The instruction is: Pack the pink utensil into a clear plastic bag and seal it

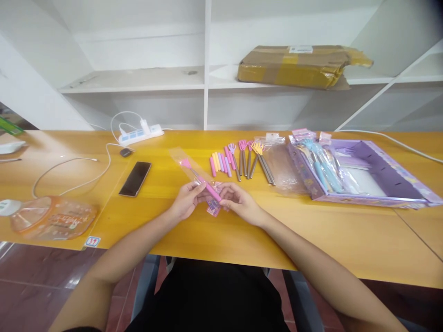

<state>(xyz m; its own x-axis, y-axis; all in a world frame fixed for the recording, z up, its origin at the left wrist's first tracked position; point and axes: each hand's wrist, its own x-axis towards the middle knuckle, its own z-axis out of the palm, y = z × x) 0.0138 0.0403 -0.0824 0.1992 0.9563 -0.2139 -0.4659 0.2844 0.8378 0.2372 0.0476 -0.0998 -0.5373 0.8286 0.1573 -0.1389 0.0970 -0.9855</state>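
A long yellow table (221,240) carries everything here, with white shelving (206,69) behind it and a battered cardboard parcel (301,67) lying on one shelf. At the right of the table sits an open purple box (384,184) with blue-handled tools in wrappers leaning over its left edge; it lies close to the table's front edge there, so a sweep of the right forearm could push it off.

Left of the box lies a heap of empty clear sleeves (282,168), then a row of unwrapped pink, yellow and purple claw-headed sticks (240,161). These lie loose and side by side, and a stray nudge could scatter or roll them. Further left are a black phone (135,178), a power strip (140,133) with trailing white cable, and an orange-tinted plastic container (51,216) at the near corner.

In the middle, the left hand (185,199) and the right hand (238,200) are both curled closed around the pink stick in its clear sleeve (202,180), just above the tabletop; its claw head points away to the left, inside the sleeve. The exact finger grip is hard to make out. The thin film could tear unevenly if pulled against the claw tines, and the stick could slip out and drop over the near edge.
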